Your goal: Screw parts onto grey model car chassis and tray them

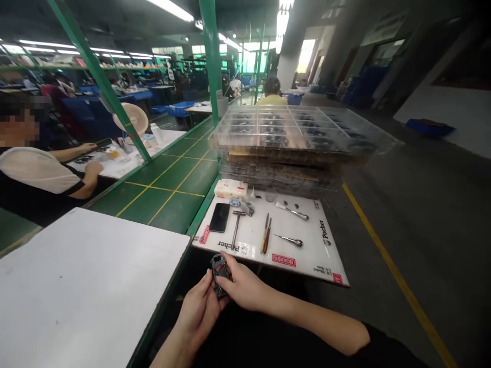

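Both my hands hold a small dark metal part (220, 273) with openings in it, low over the near edge of the bench. My left hand (197, 314) cradles it from below, and the fingers of my right hand (243, 289) pinch it from the side. Just beyond them lies a white printed Pocher mat (322, 255). On the mat are a black phone (219, 217), a small hammer (236, 227), a pair of thin brown-handled tools (265, 235), and several small metal hand tools, including one (288, 240) near the middle.
A tall stack of clear compartment trays (284, 148) stands behind the mat, with a white box (230, 188) at its foot. A white board (84, 286) lies to my left. A co-worker (34, 168) sits at the green bench beyond, and a yellow floor line (399, 276) runs to my right.
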Tool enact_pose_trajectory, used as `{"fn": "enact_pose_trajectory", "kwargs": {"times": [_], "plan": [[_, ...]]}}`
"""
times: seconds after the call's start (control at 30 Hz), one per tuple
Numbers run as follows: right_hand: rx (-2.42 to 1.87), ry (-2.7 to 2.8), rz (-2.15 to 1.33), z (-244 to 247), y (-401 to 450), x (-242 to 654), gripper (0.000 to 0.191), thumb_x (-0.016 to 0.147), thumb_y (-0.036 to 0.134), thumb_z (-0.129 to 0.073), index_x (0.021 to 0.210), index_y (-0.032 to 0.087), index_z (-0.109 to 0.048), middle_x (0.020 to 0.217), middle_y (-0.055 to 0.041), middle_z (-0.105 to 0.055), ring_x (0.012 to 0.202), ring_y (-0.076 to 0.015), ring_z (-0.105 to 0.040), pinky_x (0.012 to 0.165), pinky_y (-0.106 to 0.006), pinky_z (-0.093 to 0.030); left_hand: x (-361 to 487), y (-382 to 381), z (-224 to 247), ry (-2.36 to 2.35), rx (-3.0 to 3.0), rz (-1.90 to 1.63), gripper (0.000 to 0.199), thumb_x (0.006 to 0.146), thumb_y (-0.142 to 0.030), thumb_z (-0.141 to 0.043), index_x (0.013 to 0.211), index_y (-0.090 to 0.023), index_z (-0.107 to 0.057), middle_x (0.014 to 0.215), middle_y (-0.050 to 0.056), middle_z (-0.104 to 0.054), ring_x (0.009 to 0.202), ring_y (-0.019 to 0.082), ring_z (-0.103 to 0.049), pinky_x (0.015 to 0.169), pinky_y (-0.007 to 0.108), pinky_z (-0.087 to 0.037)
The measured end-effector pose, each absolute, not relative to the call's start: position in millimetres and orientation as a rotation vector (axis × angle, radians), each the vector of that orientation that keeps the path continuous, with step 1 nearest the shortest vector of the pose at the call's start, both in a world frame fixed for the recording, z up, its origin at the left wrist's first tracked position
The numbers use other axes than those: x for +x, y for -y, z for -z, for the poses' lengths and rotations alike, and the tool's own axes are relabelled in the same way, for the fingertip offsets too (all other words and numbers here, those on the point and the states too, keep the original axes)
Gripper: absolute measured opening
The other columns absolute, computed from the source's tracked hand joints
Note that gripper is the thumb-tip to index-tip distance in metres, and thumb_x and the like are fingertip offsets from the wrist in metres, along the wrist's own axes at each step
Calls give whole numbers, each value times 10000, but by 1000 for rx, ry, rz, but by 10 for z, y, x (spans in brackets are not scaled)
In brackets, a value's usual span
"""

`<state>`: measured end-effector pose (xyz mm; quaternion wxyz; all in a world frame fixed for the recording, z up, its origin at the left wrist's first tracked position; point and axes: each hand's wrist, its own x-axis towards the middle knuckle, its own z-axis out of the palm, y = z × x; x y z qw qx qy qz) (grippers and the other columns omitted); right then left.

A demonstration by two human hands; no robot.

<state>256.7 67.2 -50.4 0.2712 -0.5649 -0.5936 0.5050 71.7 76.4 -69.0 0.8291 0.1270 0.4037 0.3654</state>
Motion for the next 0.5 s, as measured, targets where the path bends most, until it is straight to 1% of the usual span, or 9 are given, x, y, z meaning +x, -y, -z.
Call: {"fn": "enact_pose_trajectory", "kwargs": {"times": [0.07,0.1,0.17,0.2,0.23,0.27,0.33,0.43,0.5], "plan": [[-1613,1627,-1311,479,-594,2667,956,1161,393,-832,1999,172,-427,1782,-265,-745,1647,-425,-731,1404,-566,-557,773,-788,719,-871,230,-725,365,1268,-335,-745,1534,-104,-843,1560,257,-899,1455,402,-889,1355,621,-692],[-1650,1650,-1282,453,-572,2729,934,1154,422,-861,1974,174,-489,1788,-262,-747,1660,-433,-723,1407,-560,-554,784,-794,731,-868,221,-715,366,1259,-313,-758,1556,-111,-827,1540,251,-907,1397,388,-914,1332,619,-709],[-1734,1681,-1198,400,-567,2881,697,1186,491,-850,1813,222,-710,1728,-207,-804,1629,-414,-743,1383,-514,-566,796,-799,743,-872,218,-707,375,1247,-281,-774,1582,-115,-793,1522,253,-913,1308,376,-948,1262,613,-753],[-1799,1676,-1141,383,-585,2973,561,1234,531,-788,1715,243,-788,1680,-182,-831,1593,-401,-761,1357,-498,-575,800,-800,740,-882,226,-701,373,1249,-277,-770,1580,-105,-777,1530,266,-907,1290,384,-956,1221,608,-774],[-1883,1654,-1074,376,-617,3076,492,1287,560,-695,1645,249,-825,1648,-175,-840,1559,-394,-774,1331,-493,-582,804,-800,731,-893,238,-694,363,1254,-280,-763,1565,-94,-766,1548,284,-897,1292,399,-960,1185,604,-790],[-1981,1619,-999,383,-659,3188,492,1330,566,-596,1618,242,-829,1651,-184,-825,1551,-395,-771,1314,-497,-580,807,-798,718,-904,250,-688,343,1258,-285,-759,1539,-89,-761,1569,299,-885,1304,417,-960,1156,603,-801],[-2183,1537,-858,435,-759,3414,501,1362,506,-491,1647,217,-786,1712,-229,-754,1584,-414,-739,1295,-512,-563,803,-790,687,-911,266,-696,296,1253,-297,-772,1480,-107,-762,1604,304,-870,1311,429,-962,1117,592,-816],[-2364,1505,-777,566,-874,3673,407,1316,372,-578,1637,218,-774,1672,-245,-742,1523,-410,-770,1214,-476,-578,762,-763,649,-926,281,-746,270,1194,-286,-850,1410,-139,-778,1577,275,-891,1201,382,-986,1030,525,-835],[-2396,1529,-776,637,-896,3755,402,1266,302,-628,1626,227,-791,1619,-227,-786,1448,-388,-814,1164,-442,-594,714,-750,651,-985,291,-773,366,1092,-289,-955,1394,-146,-804,1493,251,-924,1089,366,-989,922,480,-839]]}}
